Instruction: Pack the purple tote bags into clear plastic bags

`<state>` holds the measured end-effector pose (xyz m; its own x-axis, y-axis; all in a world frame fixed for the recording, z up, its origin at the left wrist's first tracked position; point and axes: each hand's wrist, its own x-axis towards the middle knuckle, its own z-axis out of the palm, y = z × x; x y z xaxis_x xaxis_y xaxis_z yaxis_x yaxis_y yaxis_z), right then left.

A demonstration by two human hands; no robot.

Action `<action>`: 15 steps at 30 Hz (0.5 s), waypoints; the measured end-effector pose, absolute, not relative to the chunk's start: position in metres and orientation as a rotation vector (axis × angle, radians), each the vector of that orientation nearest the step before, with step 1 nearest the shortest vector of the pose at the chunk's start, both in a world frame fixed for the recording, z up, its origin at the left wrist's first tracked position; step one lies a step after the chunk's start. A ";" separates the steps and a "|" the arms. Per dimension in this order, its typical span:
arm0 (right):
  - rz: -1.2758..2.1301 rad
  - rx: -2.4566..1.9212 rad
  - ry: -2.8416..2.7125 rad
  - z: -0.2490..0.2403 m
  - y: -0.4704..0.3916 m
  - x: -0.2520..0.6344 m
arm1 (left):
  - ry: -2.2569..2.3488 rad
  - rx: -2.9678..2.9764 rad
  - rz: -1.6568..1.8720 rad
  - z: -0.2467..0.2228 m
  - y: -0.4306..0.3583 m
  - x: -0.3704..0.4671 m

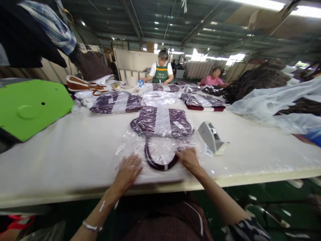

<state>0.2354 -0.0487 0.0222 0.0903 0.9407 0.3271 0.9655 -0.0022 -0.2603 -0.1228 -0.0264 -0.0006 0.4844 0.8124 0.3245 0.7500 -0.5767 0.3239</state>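
A dark purple bag (163, 122) lies flat on the white table in front of me, inside a clear plastic bag (122, 147). Its round handle (160, 166) points toward me under the plastic. My left hand (129, 169) lies spread on the plastic, left of the handle. My right hand (188, 158) is at the handle's right side, with its fingers bent together on the plastic there. Whether it pinches plastic or handle is too small to tell. A grey tape dispenser (212, 138) stands to the right of the wrapped bag.
More plastic-wrapped purple bags (116, 102) lie farther back on the table (57, 160). A green machine cover (35, 107) is at the left, brown shoes (82, 84) behind it. Dark material and white sheeting (276, 103) fill the right. Two people work across the table.
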 end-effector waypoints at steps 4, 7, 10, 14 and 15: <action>-0.380 -2.052 -1.513 0.018 -0.061 0.267 | 1.651 2.290 1.135 -0.022 -0.003 -0.141; -0.419 -1.920 -1.474 0.009 -0.091 0.264 | 1.663 2.096 1.285 -0.021 -0.002 -0.140; -0.347 -1.828 -1.484 -0.001 -0.127 0.247 | 1.701 1.979 1.285 -0.015 -0.008 -0.134; -0.268 -1.856 -1.465 -0.010 -0.160 0.230 | 1.738 1.889 1.320 -0.014 -0.025 -0.134; -0.273 -1.853 -1.464 -0.011 -0.165 0.229 | 1.748 1.895 1.312 -0.015 -0.031 -0.136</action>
